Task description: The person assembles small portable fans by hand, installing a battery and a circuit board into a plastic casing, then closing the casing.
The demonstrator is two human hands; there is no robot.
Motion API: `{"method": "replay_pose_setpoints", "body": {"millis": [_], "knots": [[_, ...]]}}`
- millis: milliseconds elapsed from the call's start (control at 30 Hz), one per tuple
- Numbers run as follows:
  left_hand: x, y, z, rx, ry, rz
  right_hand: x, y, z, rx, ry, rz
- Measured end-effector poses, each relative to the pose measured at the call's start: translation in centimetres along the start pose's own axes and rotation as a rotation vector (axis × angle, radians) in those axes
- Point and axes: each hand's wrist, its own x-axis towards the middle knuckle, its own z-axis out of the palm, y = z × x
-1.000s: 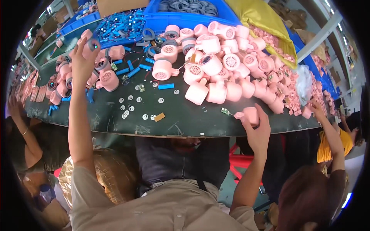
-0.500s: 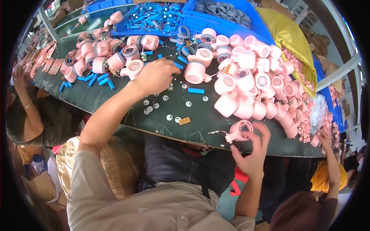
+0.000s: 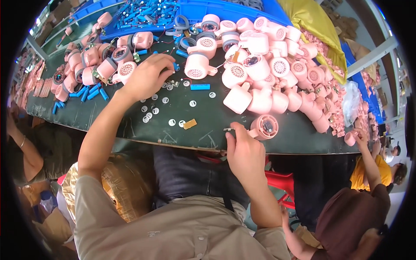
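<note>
My left hand (image 3: 146, 74) reaches over the dark green table (image 3: 130, 121), its fingers curled around something blue near a pink fan housing (image 3: 197, 66); what it holds is mostly hidden. My right hand (image 3: 245, 149) is at the table's near edge, pinching a small metal part beside a pink fan housing (image 3: 265, 126) that lies open side up. Several small white discs (image 3: 169, 122) and a tan tab (image 3: 189, 124) lie between the two hands.
A heap of pink fan housings (image 3: 268, 65) fills the right half of the table. Blue cylinders (image 3: 91, 92) and more pink parts lie at the left, blue bins (image 3: 242, 9) at the back. A person in yellow (image 3: 368, 169) works at the right; another arm (image 3: 24, 147) at the left.
My left hand came back from the far left pile to the middle of the table. My right hand brought a pink housing from the right edge toward the near edge in front of me.
</note>
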Motion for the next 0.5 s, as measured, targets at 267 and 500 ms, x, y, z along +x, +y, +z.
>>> {"method": "replay_pose_setpoints", "body": {"millis": [267,500], "knots": [[-2.6,5.3,-0.6,-1.012,0.158,-0.333,-1.0,0.7,-1.1,0.675,-0.096,0.392],[-3.4,14.6,3.3,-0.556,0.020,-0.085,-2.6,1.1,-0.4,0.958,-0.026,0.420]]}}
